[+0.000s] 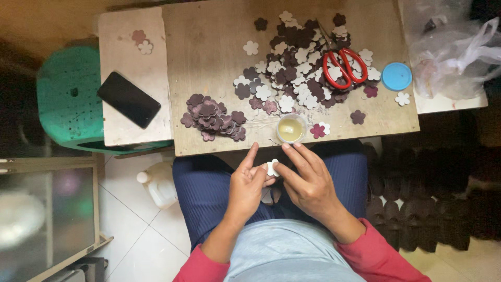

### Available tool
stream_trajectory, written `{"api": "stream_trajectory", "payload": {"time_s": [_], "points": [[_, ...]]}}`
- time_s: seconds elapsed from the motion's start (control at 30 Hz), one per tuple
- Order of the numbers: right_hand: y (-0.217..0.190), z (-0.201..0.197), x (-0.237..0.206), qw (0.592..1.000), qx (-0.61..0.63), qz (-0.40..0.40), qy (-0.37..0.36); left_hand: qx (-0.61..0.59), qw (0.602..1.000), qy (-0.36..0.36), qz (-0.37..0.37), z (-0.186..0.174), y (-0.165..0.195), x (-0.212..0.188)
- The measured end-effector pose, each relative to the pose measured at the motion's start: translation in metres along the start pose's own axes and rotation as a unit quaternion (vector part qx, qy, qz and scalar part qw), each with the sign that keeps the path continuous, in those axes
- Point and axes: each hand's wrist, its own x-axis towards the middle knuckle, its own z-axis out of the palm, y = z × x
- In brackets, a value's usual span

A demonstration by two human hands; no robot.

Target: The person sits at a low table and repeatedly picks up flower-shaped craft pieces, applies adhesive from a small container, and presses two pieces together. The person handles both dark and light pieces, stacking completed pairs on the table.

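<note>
A wooden table (219, 47) spans the far side, with a green stool (65, 96) at its left. On the table lie a mixed heap of white and dark flower cutouts (300, 68), red scissors (344, 65), a phone (128, 99) and a small glue cup (291, 128). Near, above the lap, the left hand (245, 190) and right hand (308, 183) both pinch one white flower (272, 167), fingertips closed on it.

Home craft spot: low wooden table (209, 47) w/ cut-out flower pieces (300, 68), scissors (342, 65), tiled floor (141, 230).
</note>
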Motion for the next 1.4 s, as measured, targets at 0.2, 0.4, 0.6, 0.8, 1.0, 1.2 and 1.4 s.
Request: {"api": "stream_trajectory", "payload": {"time_s": [0.2, 0.4, 0.6, 0.8, 1.0, 1.2, 1.4], "points": [[0.002, -0.004, -0.003, 0.999, 0.013, -0.001, 0.03, 0.008, 1.0, 0.012, 0.0, -0.002, 0.002, 0.001], [0.01, -0.007, -0.011, 0.984, 0.088, 0.014, 0.153, 0.038, 0.999, 0.003, -0.005, -0.003, 0.0, 0.002], [0.017, 0.008, -0.017, 0.985, 0.144, 0.003, 0.098, 0.01, 0.999, -0.029, -0.043, -0.006, -0.007, 0.005], [0.02, 0.011, -0.026, 0.982, 0.152, 0.012, 0.109, 0.036, 0.994, -0.048, -0.093, 0.0, 0.0, 0.006], [0.019, 0.003, -0.031, 0.952, 0.208, 0.163, 0.153, 0.41, 0.896, 0.048, 0.161, 0.009, 0.041, 0.054], [0.022, -0.007, -0.037, 0.892, 0.314, 0.272, 0.181, 0.643, 0.663, 0.041, 0.381, 0.022, 0.075, 0.146], [0.025, -0.014, -0.047, 0.854, 0.352, 0.342, 0.175, 0.689, 0.632, -0.01, 0.355, 0.023, 0.09, 0.164]]}}
